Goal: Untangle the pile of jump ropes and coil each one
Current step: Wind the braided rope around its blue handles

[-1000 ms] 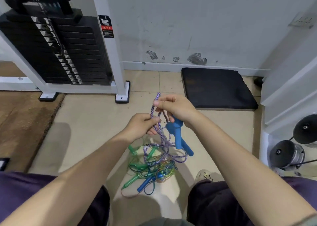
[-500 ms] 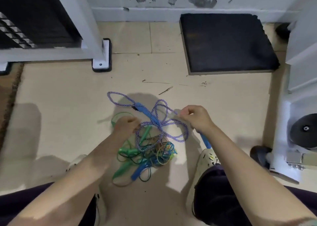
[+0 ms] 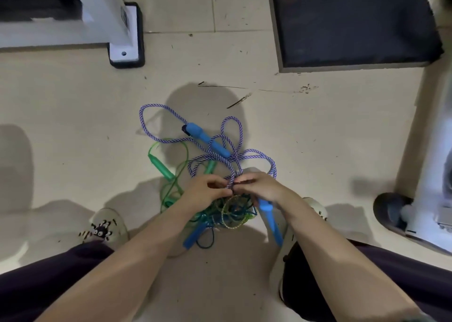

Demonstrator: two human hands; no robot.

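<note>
Nearby, a black mat (image 3: pixel 354 21) lies beyond the hands (image 3: pixel 232 187) pinching the purple rope (image 3: pixel 234 165).

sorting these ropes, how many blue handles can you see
3. One blue handle lies beyond the hands among the purple rope loops, one under the right hand, one at the pile's near edge. More may be buried.

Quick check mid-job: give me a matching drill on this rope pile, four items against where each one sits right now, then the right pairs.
Items:
1. purple braided rope
2. light blue handle
3. green handle
4. black mat

Places:
A. far right, on the floor by the tile seam
B. pinched by both hands, left hand and right hand
C. left edge of the pile
D. beyond the hands, crossed by purple loops

Pairs: 1-B, 2-D, 3-C, 4-A
</note>
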